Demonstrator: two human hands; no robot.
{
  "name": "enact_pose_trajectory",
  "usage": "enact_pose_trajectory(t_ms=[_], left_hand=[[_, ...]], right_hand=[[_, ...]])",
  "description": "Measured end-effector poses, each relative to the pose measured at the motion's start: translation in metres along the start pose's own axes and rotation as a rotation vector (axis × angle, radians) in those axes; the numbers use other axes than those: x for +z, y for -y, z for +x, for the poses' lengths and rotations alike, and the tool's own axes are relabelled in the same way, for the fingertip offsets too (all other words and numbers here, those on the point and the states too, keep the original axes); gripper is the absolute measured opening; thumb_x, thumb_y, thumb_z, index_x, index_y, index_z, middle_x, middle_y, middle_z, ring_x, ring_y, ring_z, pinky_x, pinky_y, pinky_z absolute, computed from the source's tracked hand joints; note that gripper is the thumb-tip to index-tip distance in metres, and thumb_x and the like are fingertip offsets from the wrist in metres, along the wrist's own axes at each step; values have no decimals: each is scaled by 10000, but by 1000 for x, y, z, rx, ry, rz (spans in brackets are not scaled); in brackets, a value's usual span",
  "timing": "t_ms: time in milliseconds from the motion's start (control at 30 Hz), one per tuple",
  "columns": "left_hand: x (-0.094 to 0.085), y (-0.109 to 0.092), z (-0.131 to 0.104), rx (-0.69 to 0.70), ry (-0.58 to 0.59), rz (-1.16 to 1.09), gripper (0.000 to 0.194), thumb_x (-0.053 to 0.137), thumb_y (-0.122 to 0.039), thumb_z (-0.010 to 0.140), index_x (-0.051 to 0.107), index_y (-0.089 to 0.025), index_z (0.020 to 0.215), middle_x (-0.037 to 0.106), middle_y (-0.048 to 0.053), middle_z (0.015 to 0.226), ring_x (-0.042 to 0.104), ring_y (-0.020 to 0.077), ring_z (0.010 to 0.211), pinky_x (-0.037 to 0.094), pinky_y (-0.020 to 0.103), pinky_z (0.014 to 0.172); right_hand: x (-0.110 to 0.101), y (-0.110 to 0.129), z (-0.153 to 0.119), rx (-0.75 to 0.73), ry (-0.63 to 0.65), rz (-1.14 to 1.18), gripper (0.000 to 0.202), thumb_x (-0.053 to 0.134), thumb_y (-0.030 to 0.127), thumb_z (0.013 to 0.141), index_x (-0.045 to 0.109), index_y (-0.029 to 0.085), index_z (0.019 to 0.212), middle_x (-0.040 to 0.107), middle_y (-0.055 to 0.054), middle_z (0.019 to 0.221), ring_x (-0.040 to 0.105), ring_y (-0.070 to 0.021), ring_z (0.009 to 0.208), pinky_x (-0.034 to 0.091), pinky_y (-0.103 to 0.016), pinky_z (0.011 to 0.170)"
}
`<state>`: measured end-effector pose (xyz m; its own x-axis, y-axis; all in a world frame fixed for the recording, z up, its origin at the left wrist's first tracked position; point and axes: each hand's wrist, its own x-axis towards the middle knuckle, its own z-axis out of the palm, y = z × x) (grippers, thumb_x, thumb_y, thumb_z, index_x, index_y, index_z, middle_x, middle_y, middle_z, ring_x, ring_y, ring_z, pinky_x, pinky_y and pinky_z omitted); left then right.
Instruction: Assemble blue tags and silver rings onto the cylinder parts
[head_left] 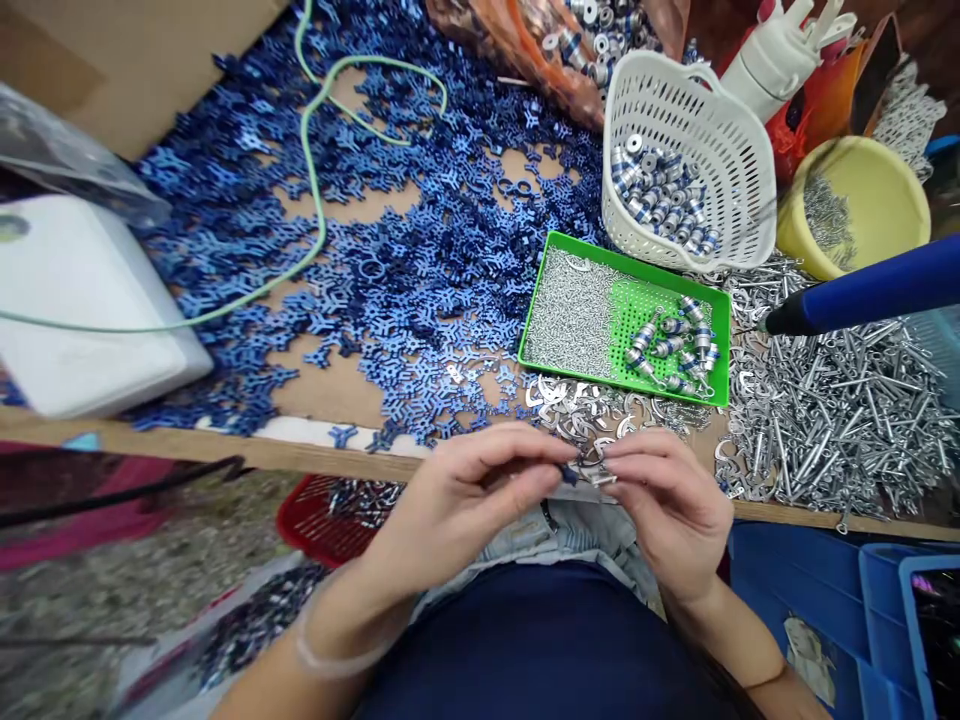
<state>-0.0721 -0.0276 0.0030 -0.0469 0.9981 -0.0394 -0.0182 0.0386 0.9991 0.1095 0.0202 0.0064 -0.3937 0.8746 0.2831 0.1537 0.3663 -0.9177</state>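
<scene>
My left hand [487,490] pinches a small dark blue metal piece [569,474] between thumb and fingertips at the table's front edge. Facing it, my right hand [667,500] has its thumb and fingers closed on a small silver metal part [602,480]. The two pieces meet or nearly meet between my fingertips; the exact join is too small to make out. Just beyond my hands lie loose silver curved clips [592,410]. Behind these sits a green tray [536,368] holding tiny silver pieces and several silver-and-blue cylindrical assemblies [670,346].
Blue three-armed metal pieces [420,270] cover the left and middle, crossed by a pale green cord [311,150]. A white basket [690,90], a yellow bowl [885,200] and silver pins [847,410] stand right. A blue tool [877,295] juts in above the pins.
</scene>
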Motion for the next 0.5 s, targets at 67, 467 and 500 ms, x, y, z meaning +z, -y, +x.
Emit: enact_pose_trajectory(t_ms=[67,467,500], left_hand=[[7,-1,-2,-184,28,-284,153,672,-121,712,712,-223,819,698,-6,687,628,98,577,499,158,520],[13,3,1,-288,-5,-482,237,731,-27,596,740,-251,672,708,-11,619,624,79,539,491,118,513],[14,3,0,-239,-33,-451,243,731,-22,599,740,-252,678,707,-9,631,630,87,564,499,131,533]], right_hand=[[2,5,4,-54,68,-1,336,647,53,746,667,293,980,662,0,829,594,-145,766,477,-320,700],[-2,-1,3,236,132,232,255,674,148,751,687,321,938,672,8,812,596,-134,756,490,-277,683],[-1,-2,2,278,124,270,257,673,170,756,677,324,962,670,8,831,595,-132,765,491,-277,700]])
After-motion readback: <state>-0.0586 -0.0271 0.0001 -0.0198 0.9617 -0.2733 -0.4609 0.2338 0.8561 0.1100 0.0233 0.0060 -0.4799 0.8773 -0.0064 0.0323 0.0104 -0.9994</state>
